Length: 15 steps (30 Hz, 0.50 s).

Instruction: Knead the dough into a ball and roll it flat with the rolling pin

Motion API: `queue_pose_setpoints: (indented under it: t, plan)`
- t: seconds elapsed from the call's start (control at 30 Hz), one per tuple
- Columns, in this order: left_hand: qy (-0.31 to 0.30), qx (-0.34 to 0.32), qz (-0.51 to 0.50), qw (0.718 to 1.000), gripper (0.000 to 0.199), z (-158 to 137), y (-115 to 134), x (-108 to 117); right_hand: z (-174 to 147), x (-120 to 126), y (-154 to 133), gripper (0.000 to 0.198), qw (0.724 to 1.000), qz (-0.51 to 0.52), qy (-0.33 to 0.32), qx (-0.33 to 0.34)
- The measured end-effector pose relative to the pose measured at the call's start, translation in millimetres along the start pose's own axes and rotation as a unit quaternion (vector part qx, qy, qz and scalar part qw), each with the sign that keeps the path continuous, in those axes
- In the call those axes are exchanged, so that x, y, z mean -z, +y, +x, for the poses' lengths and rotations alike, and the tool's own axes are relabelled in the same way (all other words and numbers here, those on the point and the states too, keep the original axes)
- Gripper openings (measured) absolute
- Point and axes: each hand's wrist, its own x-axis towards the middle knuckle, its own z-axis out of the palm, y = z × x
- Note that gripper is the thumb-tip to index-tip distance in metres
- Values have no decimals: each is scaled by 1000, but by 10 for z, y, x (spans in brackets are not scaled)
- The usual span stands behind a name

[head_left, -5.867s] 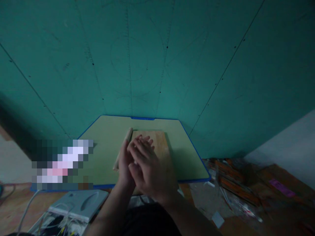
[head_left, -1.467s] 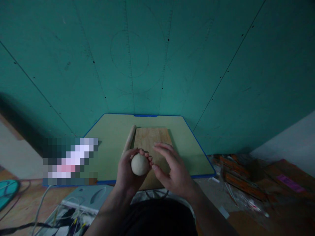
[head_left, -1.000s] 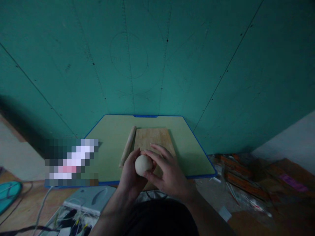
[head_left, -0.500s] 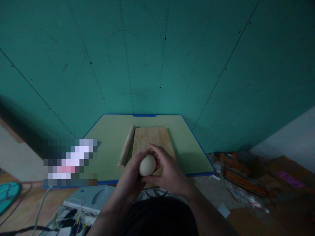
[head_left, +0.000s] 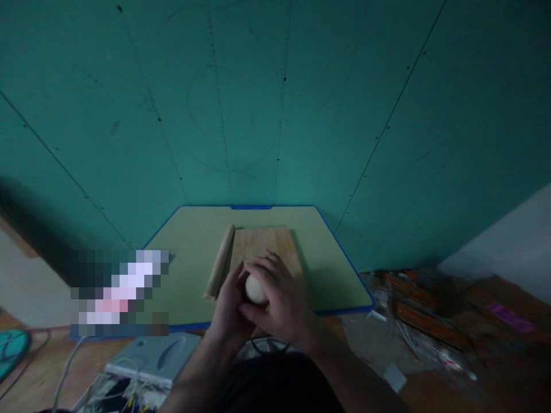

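One dough ball (head_left: pixel 255 291) sat grasped between the left hand (head_left: pixel 230 310) and right hand (head_left: pixel 283 297); the latter had just folded further over it, hiding more, which suggested shaping; a board (head_left: pixel 262 238) lay ahead of them, a rolling pin (head_left: pixel 220 263) ahead and left

Two grips (head_left: pixel 230 312) (head_left: pixel 282 304), one pale ball (head_left: pixel 255 291), one rolling pin (head_left: pixel 220 263), one wooden board (head_left: pixel 260 241), one table (head_left: pixel 189 241).
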Motion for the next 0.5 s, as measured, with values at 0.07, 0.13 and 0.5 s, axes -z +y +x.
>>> queue_pose_setpoints:
  t: [0.07, 0.13, 0.5]
  plan:
    - [-9, 44, 24, 999, 38, 1, -6, 43, 28, -71, 44, 52, 1000, 9, 0, 6]
    - [-22, 41, 57, 997, 37, 25, 10, 124, 94, -80, 115, 44, 1000, 16, 6, -5]
    - [131, -294, 546, 774, 46, 31, 586, 658, 508, -68, 632, 24, 989, -65, -77, -112]
